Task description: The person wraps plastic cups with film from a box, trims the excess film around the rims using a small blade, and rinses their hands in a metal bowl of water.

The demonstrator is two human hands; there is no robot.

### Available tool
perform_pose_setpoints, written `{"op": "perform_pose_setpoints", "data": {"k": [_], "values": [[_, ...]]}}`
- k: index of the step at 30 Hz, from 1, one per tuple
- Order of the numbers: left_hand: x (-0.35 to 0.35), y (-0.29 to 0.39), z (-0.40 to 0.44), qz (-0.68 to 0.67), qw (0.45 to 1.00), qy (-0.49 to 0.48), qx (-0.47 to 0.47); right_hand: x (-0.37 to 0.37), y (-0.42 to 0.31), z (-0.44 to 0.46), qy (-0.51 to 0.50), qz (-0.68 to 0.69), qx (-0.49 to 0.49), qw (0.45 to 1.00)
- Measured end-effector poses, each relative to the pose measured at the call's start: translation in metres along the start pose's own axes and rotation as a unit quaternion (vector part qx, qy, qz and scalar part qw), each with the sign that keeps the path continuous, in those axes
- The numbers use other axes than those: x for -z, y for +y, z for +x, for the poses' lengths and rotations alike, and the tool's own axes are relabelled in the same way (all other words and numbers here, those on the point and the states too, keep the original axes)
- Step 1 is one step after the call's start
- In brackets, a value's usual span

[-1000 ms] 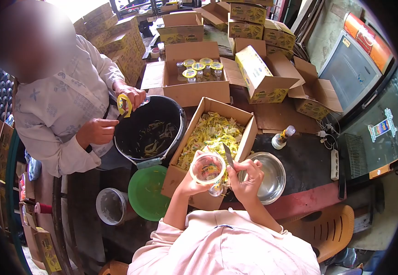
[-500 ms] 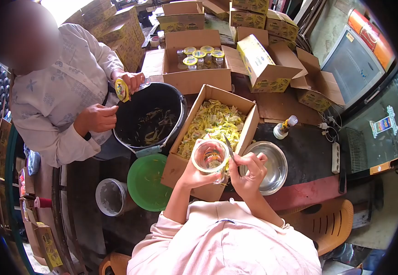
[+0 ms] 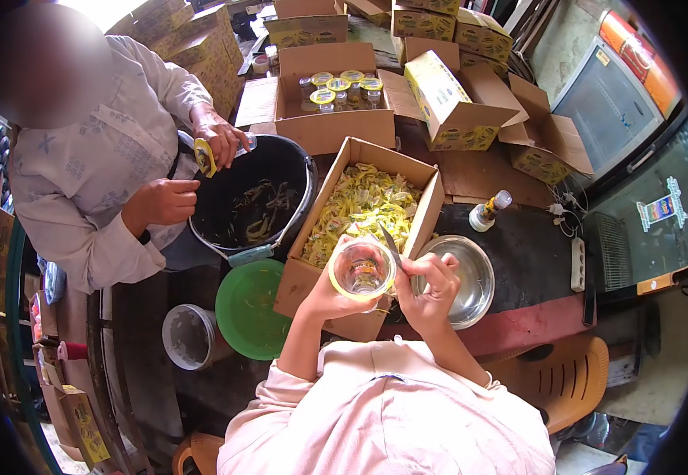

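My left hand (image 3: 324, 299) is wrapped round a clear plastic cup (image 3: 362, 273) with a yellow rim, its open mouth facing up toward me. Reddish and yellow print shows through the cup's wall. Pinched in my right hand (image 3: 431, 294) is a small knife (image 3: 390, 244), its blade pointing up and away beside the cup's right rim. I cannot tell whether the blade touches the rim. Beneath and beyond both hands is a cardboard box (image 3: 432, 202) filled with yellow printed strips and scraps (image 3: 371, 198).
A steel bowl (image 3: 478, 277) and a small bottle (image 3: 486, 212) stand to the right. Left are a green basin (image 3: 249, 313), a white bucket (image 3: 189, 336) and a black bucket (image 3: 304, 190). A co-worker (image 3: 94, 182) holds a yellow-lidded cup (image 3: 205, 158). Behind stands a box of cups (image 3: 336, 134).
The view has shifted slightly, so the surroundings sit a little higher and further left. My hands keep hold of the cup and knife, with little other visible movement.
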State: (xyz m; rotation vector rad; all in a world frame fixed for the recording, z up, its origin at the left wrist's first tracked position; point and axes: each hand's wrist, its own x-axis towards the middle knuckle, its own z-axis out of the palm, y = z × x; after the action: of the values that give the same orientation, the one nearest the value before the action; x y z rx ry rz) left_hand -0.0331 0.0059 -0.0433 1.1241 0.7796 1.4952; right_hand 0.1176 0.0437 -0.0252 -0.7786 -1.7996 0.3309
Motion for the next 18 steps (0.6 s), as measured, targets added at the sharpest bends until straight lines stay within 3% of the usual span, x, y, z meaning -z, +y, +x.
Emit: {"op": "perform_pose_setpoints", "data": {"k": [7,18], "values": [[0.016,-0.006,0.002,0.08,0.995,-0.053,-0.004,0.001,0.003,0.004,-0.02,-0.011,0.021,1.0],[0.009,0.0,0.0,0.041,0.998,-0.052,0.005,0.001,0.004,0.003,-0.02,0.016,0.004,1.0]]}}
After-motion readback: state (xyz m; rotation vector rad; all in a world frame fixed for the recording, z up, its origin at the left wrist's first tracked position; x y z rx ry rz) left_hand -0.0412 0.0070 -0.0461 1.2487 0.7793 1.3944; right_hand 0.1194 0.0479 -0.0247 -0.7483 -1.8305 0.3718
